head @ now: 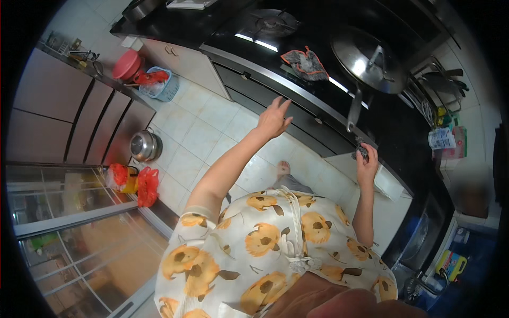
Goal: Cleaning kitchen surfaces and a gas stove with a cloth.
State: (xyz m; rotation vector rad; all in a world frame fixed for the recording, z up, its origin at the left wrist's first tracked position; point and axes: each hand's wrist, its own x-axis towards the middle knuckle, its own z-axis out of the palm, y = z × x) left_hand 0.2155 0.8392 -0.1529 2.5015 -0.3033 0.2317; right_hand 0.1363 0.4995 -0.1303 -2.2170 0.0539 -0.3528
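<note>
My left hand (275,118) hangs over the floor before the dark drawer fronts, fingers apart and holding nothing. In my right hand (366,163) is a dark, crumpled scouring pad (360,150), held near the counter's front edge. A grey cloth with orange edging (306,64) lies on the black stovetop. To its right stands a frying pan (354,107) with a shiny metal lid (360,59) on it, its handle pointing towards me above my right hand.
A gas burner (274,23) lies farther back. At right are a rack of utensils (441,85), a sink (415,238) and a yellow bottle (451,265). A blue basket (169,88), a steel pot (145,146) and red plastic bags (148,187) are at left.
</note>
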